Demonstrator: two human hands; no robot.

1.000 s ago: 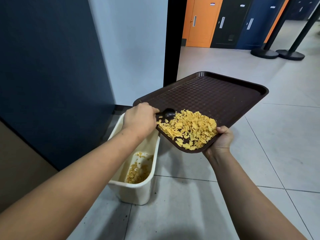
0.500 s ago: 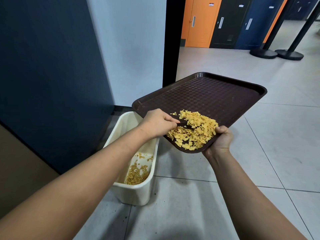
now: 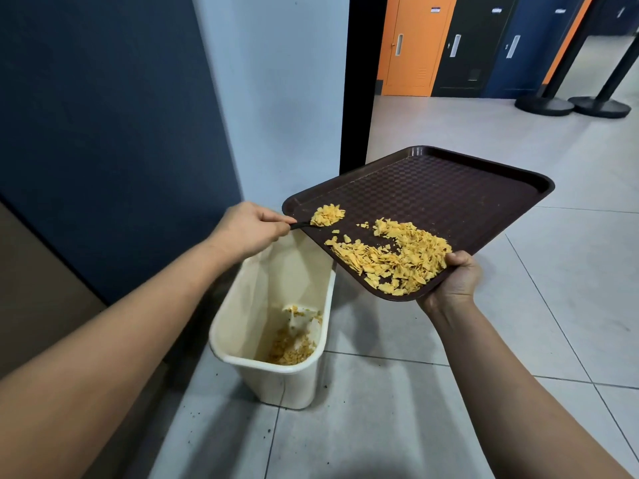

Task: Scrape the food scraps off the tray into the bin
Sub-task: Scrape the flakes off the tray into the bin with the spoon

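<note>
Scraps (image 3: 394, 262) of yellow flaked food lie in a loose pile on the near part of the brown tray (image 3: 449, 198), close to the corner nearest us. A smaller heap sits on the bowl of a black spoon (image 3: 316, 223) near the tray's left edge, apart from the main pile, with a few loose flakes between them.

Our right hand (image 3: 456, 281) grips the near corner of the tray, thumb curled over the rim beside the pile and fingers underneath, out of sight. The tray is held in the air, with its near left edge over the open top of the bin (image 3: 269, 368).

Our left hand (image 3: 247, 228) pinches the spoon handle, fingers curled round it; the handle is mostly hidden, so we cannot tell exactly how the fingers lie on it. The loaded spoon appears to sit just above the tray surface, though contact is unclear from this angle.

The cream bin stands on the grey tiled floor (image 3: 380, 426) against a dark blue wall (image 3: 103, 133). More yellow flakes rest at its bottom. Small dark crumbs dot the floor near the bin.
</note>
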